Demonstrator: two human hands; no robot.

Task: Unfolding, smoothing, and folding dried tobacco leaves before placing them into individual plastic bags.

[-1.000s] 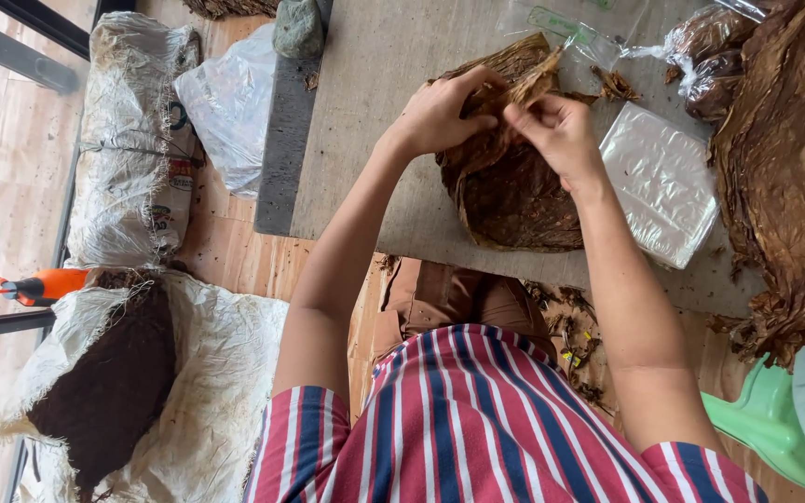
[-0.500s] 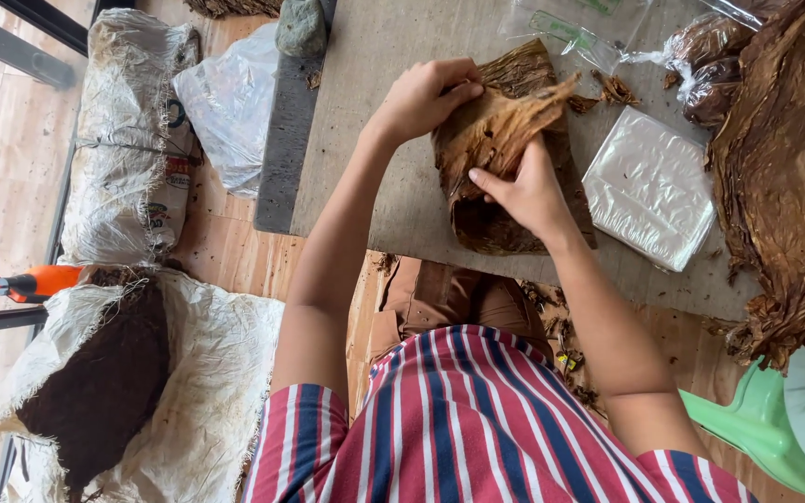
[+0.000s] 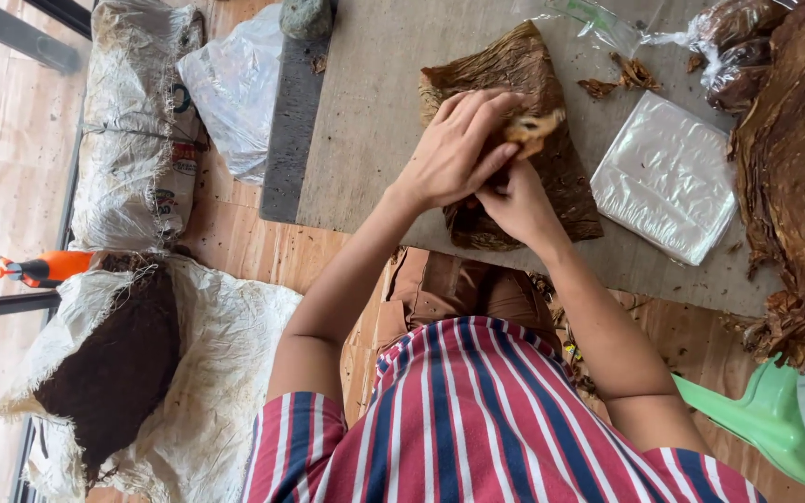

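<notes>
Left hand (image 3: 454,149) cupped over rolled brown leaf bundle (image 3: 533,126), fingers curled around it. Right hand (image 3: 514,200) beneath, touching left, gripping same bundle from below. Bundle held just above flat dried leaf (image 3: 561,186) lying on grey board (image 3: 365,121). Clear plastic packet (image 3: 668,177) right of leaf. Heap of dark leaves (image 3: 794,168) at board's far right. White sacks (image 3: 132,130) on floor, left.

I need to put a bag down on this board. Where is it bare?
Bare board lies between the dark plank and the flat leaf. The far side is crowded: plastic packet, scraps, leaf heap.
</notes>
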